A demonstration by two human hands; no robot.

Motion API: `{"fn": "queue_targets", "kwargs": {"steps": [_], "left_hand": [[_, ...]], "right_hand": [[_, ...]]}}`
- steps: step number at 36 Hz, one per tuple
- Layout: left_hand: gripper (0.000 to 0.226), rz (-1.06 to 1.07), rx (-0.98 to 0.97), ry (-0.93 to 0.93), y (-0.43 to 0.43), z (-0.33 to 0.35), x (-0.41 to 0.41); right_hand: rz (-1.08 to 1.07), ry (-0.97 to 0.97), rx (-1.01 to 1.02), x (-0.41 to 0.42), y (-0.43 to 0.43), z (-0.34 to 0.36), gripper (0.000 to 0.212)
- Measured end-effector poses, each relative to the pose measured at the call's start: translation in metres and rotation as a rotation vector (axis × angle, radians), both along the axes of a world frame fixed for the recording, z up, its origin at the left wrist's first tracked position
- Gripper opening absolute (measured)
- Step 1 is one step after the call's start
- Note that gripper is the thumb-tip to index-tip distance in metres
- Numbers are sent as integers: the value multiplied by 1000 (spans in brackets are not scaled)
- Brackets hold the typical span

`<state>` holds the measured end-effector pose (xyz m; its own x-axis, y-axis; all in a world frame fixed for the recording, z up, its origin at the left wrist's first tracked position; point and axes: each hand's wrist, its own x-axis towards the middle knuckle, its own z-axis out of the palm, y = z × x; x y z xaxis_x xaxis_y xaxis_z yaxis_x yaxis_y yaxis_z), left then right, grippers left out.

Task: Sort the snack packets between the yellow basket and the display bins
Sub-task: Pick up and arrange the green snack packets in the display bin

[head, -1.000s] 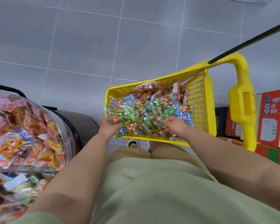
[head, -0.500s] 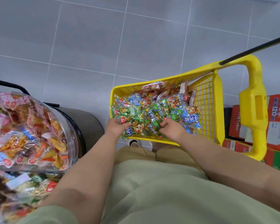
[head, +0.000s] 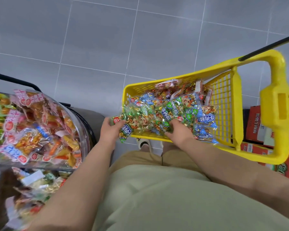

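**Head view.** Over the last second the two hands have drawn together at the near edge of the yellow basket (head: 237, 110). A bunch of snack packets (head: 140, 120), mostly green, has come up and across the basket's 8 o'clock corner. One green packet now hangs outside the rim, where earlier the bunch lay inside it. The camera has also swung, so the basket sits further toward 3 o'clock in the picture than it did.

The left hand (head: 111, 129) has its grip clenched on the 9 o'clock end of the bunch, thumb on top and fingers wrapped beneath. The right hand (head: 178, 130) has its fingers curled down into the packets at the 3 o'clock end. It seems to clutch them too, though the fingertips are buried in wrappers.

The rest of the packets, blue, green and red, are still heaped in the basket, which stands on the grey tiled floor (head: 107, 39). The round clear display bin (head: 81, 130) is at 9 o'clock from the hands, well apart from the basket and piled with orange and pink packets. A second bin (head: 40, 180) sits below it at 7 o'clock. Red cardboard boxes (head: 257, 127) are stacked behind the basket's handle at 3 o'clock.

To my eye a handful is being lifted out, and carrying it across to a bin comes next. The sorting looks far from done. Loose wrappers at the edge of the bunch could slip and drop to the floor.
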<state>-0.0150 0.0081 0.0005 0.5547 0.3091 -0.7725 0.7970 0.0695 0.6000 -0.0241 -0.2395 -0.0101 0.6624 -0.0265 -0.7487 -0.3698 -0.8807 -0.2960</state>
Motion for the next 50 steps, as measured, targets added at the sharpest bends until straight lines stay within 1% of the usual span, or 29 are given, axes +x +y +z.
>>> {"fn": "queue_targets", "kwargs": {"steps": [2, 6, 8, 10, 12, 14, 15, 17, 18, 19, 21, 22, 25, 26, 29, 31, 32, 34, 35, 36, 38, 39, 40, 42, 43, 45, 47, 48, 50], "left_hand": [[17, 99, -85, -22, 6, 6, 2], [6, 243, -247, -32, 16, 14, 9], [5, 255, -285, -20, 20, 15, 14], [8, 234, -300, 6, 21, 17, 19], [14, 192, -300, 38, 19, 19, 25], [21, 137, -313, 69, 13, 22, 30], [23, 98, -322, 76, 10, 23, 33], [32, 0, -374, 80, 2, 26, 38], [36, -46, -421, 85, -2, 29, 40], [38, -93, -476, 96, -6, 33, 42], [43, -210, -559, 125, -12, 40, 45], [55, -284, -565, 140, -14, 42, 46], [121, -503, -529, 164, -18, 42, 45], [129, -544, -506, 162, -20, 40, 44], [127, -603, -446, 142, -24, 31, 43], [129, -602, -408, 125, -26, 27, 41], [128, -567, -393, 124, -26, 26, 41], [118, -456, -348, 130, -23, 24, 39], [116, -402, -331, 137, -21, 21, 37], [114, -357, -319, 149, -17, 19, 35], [98, -274, -281, 159, -12, 18, 31], [90, -225, -269, 156, -9, 19, 29], [87, -170, -274, 159, -6, 18, 26], [86, -71, -260, 170, 0, 16, 21], [80, -34, -230, 170, 3, 15, 18], [63, -6, -199, 165, 7, 15, 14], [47, -5, -198, 159, 11, 13, 10], [43, -4, -193, 156, 12, 14, 8], [48, 7, -193, 143, 14, 15, 5]], "right_hand": [[-57, -26, 41, 0, 0, -1, 41], [-157, -127, 142, 2, -4, 8, 39], [-262, -224, 223, 5, -8, 20, 36], [-374, -331, 312, 10, -11, 36, 25], [-480, -366, 427, 16, -13, 52, 19], [-543, -296, 532, 24, -14, 68, 20], [-529, -233, 567, 28, -13, 74, 19], [-452, -90, 599, 34, -10, 80, 20], [-394, -34, 585, 36, -7, 82, 24], [-329, -7, 565, 38, -3, 82, 27], [-273, -24, 573, 39, 8, 77, 23], [-295, -51, 581, 40, 14, 75, 23], [-406, -154, 586, 41, 28, 65, 28], [-419, -168, 581, 42, 31, 63, 27], [-465, -188, 618, 45, 36, 59, 20], [-519, -253, 628, 49, 33, 53, 18], [-531, -309, 559, 51, 28, 49, 19], [-484, -397, 292, 55, 14, 38, 31], [-442, -389, 165, 56, 5, 32, 40], [-395, -332, 77, 57, -2, 26, 48], [-306, -154, 18, 56, -11, 16, 62], [-255, -99, -7, 55, -12, 13, 65], [-200, -88, -52, 53, -12, 9, 66], [-75, -150, -196, 52, -11, 7, 59], [-9, -180, -266, 51, -10, 8, 53], [81, -181, -348, 48, -6, 9, 42], [73, -145, -357, 45, -1, 6, 37], [42, -133, -341, 44, 2, 5, 35], [-28, -121, -295, 42, 5, 3, 24]]}}
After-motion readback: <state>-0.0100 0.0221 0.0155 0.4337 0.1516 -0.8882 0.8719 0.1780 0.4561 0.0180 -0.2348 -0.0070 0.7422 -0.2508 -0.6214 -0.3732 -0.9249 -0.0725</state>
